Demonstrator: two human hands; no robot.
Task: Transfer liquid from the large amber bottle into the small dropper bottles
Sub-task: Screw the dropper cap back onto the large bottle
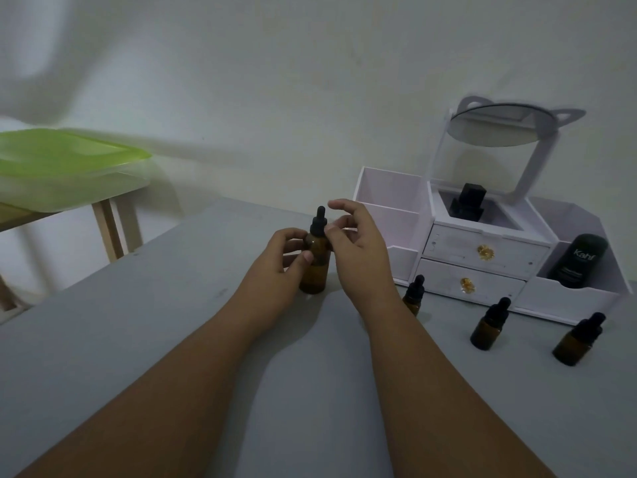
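Head camera view, looking down over both forearms at a grey table (138, 339). The large amber bottle (314, 267) stands upright near the table's middle, its black dropper cap (319, 224) on. The left hand (275, 267) is wrapped around the bottle's body, fingers and thumb gripping it. The right hand (358, 243) pinches the cap's collar between thumb and a fingertip, the other fingers spread and raised. To the right, three small dropper bottles stand on the table, well apart from the large one: the nearest to it (413, 294) partly hidden behind the right wrist, a middle one (489, 324), and a far-right one (577, 339). All three are capped. Judging from this, the task is at its very start: the large bottle appears about to be opened, no small bottle is open, and no liquid seems to have been moved; whether any small bottle holds liquid cannot be told. Behind them sits a white cosmetic organiser (482, 257) with two drawers and a mirror. In its right compartment stands a black tube (580, 260) reading "Kahf"; its smaller print is unreadable. No bottle shows a label.
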